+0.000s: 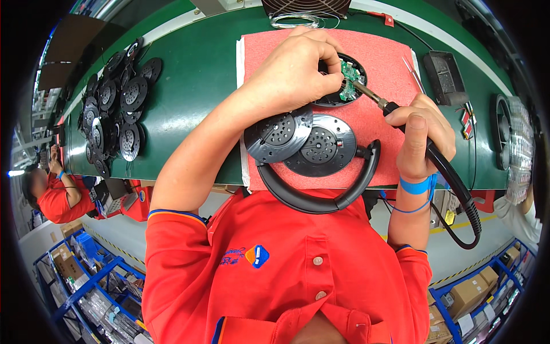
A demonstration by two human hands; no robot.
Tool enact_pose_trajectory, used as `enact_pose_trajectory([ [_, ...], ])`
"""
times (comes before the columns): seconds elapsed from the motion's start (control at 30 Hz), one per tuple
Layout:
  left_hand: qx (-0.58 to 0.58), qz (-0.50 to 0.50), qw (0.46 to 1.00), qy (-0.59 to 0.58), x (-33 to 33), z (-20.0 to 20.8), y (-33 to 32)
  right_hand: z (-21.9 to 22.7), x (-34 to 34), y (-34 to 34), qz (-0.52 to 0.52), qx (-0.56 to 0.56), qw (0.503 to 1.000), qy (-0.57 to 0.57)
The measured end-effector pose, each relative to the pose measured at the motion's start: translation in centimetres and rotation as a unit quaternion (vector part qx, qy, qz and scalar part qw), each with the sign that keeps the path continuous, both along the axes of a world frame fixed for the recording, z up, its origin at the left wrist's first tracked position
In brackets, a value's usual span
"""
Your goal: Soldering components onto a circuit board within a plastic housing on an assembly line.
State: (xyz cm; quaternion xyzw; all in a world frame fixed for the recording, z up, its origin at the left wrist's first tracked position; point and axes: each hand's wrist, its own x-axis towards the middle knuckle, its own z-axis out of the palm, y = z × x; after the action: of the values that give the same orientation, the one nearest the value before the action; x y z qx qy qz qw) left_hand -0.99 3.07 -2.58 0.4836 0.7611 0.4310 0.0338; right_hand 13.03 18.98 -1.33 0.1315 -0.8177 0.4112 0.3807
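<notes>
A: Biggest first. What is filling the view?

B: A green bench (189, 86) is stretching across it. A pink mat (389, 63) is lying on the bench, in front of the wearer. Off to the left a pile of black discs (134, 93) is spreading

A: Next size down?

B: A curved black band (298, 200) is overhanging the mat's near edge. A soldering iron (390, 107) is slanting in from the right

A: Hands?

B: The right hand (424, 129) is gripping the iron's handle. The left hand (298, 74) is curling, thumb and fingertips close together; from this angle I cannot tell whether they are closing on anything

A: Smaller things?

B: Two discs (318, 163) are overlapping beside the band. Beyond them a round black housing (356, 59) is sitting on the mat, under the left fingertips. Inside it a green circuit board (350, 74) is showing, and the iron's tip is pointing at it
</notes>
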Motion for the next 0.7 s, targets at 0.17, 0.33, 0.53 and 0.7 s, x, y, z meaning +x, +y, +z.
enact_pose_trajectory([
  [0.17,0.001,0.006,1.0,0.009,0.05,-0.06,0.0,0.04,0.01,0.03,0.002,0.007,1.0,-0.009],
  [0.33,-0.001,0.004,1.0,0.011,0.02,-0.08,0.05,0.26,0.0,-0.05,0.001,0.01,1.0,-0.017],
  [0.53,-0.042,-0.003,0.999,0.027,0.07,0.26,-0.02,0.12,0.06,0.05,-0.001,0.014,1.0,-0.016],
  [0.7,-0.043,-0.004,0.998,0.034,0.06,0.31,-0.06,0.05,-0.01,-0.07,-0.003,0.0,1.0,0.006],
])
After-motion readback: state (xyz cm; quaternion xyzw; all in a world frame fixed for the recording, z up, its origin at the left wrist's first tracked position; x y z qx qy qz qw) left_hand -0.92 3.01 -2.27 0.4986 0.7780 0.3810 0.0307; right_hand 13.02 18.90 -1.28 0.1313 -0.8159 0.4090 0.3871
